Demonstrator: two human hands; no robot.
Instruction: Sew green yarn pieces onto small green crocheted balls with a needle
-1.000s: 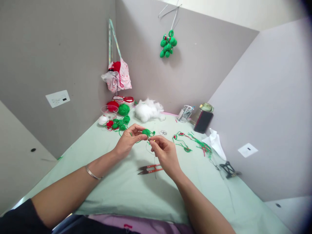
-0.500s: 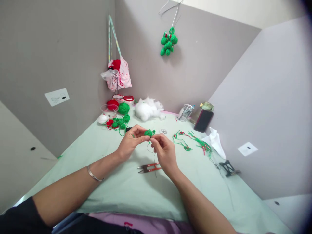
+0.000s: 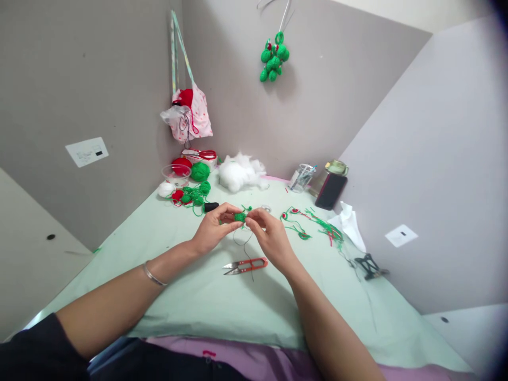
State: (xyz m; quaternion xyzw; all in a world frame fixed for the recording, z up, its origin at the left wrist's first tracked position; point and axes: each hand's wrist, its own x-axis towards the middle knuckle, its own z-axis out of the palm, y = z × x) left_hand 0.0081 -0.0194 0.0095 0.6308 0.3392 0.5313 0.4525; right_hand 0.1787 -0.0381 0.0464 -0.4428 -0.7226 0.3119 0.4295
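Here, green cloth, grey walls.

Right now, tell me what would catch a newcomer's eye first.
Probably the green cluster, hanging before the back wall. Below it, the left hand pinches a small green piece, the right hand at its edge. Orange snips lie on the cloth, nearer the camera.

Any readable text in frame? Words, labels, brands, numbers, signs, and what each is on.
Nothing legible in this view.
White plate on the left wall: faint marks, too small and blurred to read.
Clear cup: pale patch on its side, maybe a label; unreadable.
Clear tub: tiny reddish marks, too blurred to read.
Phone: dark face, no lettering visible.
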